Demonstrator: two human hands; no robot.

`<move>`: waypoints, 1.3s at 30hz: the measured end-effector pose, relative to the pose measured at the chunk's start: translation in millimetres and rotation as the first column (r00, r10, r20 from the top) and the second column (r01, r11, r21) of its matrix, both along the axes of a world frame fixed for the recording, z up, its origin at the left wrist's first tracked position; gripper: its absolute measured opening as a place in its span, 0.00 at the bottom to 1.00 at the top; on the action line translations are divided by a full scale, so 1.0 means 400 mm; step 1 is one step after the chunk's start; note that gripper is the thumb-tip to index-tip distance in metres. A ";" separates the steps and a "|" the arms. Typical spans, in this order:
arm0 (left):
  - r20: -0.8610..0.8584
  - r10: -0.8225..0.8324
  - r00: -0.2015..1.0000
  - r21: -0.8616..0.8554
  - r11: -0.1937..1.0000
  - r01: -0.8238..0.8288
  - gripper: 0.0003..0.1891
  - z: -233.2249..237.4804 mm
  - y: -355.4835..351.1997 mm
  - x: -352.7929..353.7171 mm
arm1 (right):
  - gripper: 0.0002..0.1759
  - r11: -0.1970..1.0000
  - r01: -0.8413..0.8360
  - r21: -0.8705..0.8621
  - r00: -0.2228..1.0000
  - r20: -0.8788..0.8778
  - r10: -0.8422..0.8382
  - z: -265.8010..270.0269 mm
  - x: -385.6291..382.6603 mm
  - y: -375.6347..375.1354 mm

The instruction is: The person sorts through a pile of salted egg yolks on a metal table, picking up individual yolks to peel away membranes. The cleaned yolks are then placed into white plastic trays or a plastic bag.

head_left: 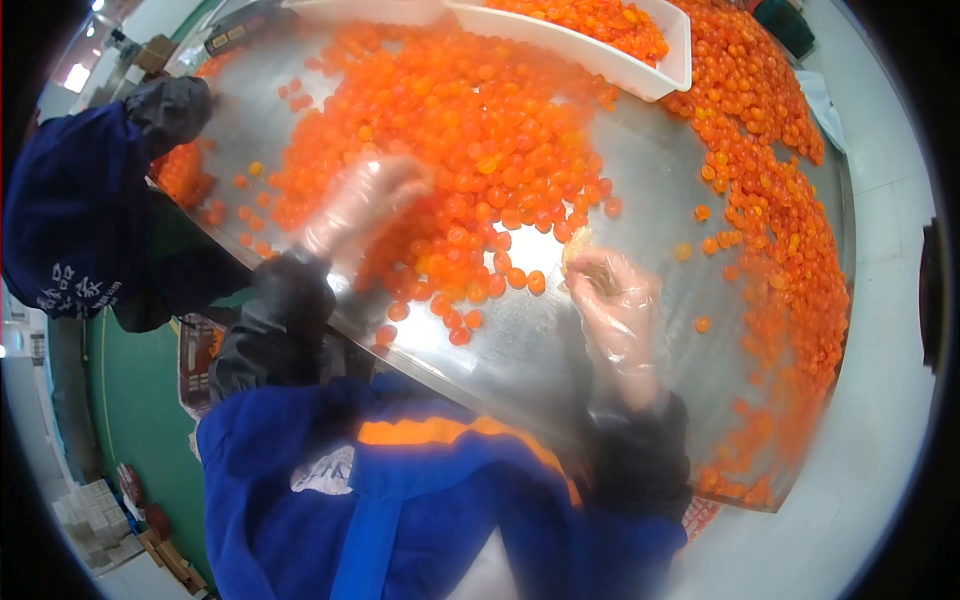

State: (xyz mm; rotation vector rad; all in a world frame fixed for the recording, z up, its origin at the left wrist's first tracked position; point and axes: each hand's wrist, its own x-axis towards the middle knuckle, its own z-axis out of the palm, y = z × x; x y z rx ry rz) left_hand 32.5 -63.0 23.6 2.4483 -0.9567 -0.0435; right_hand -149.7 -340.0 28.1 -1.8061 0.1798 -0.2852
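Note:
A broad pile of round orange balls, which look like salted egg yolks (470,130), is spread over a shiny metal table (500,345). My left hand (365,205), in a clear plastic glove, is over the left part of the pile, its fingers smeared by motion. My right hand (615,300), gloved the same way, is at the pile's right edge with its fingers curled together. Something pale yellowish shows at its fingertips, and I cannot tell what it is. Several loose yolks (537,282) lie between my hands near the table's front.
A white tray (675,55) of yolks stands at the back. Another long heap of yolks (790,240) runs along the table's right side. At the left, a co-worker's dark sleeve (165,110) reaches over the table. A crate (198,350) sits below the front edge.

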 end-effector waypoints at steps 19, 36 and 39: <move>-0.447 -0.158 0.881 -0.107 0.987 0.122 0.11 0.190 -0.149 -0.268 | 0.10 0.934 -0.116 -0.337 0.948 0.244 0.206 0.107 0.005 0.083; -0.749 -0.083 0.658 -0.222 0.966 -0.130 0.09 0.178 -0.154 -0.287 | 0.07 0.978 -0.193 -0.079 0.980 0.039 0.197 0.079 -0.001 0.068; -0.630 -0.159 0.760 -0.235 0.972 0.008 0.06 0.161 -0.145 -0.275 | 0.08 0.984 -0.115 -0.137 0.982 0.137 0.134 0.063 -0.011 0.041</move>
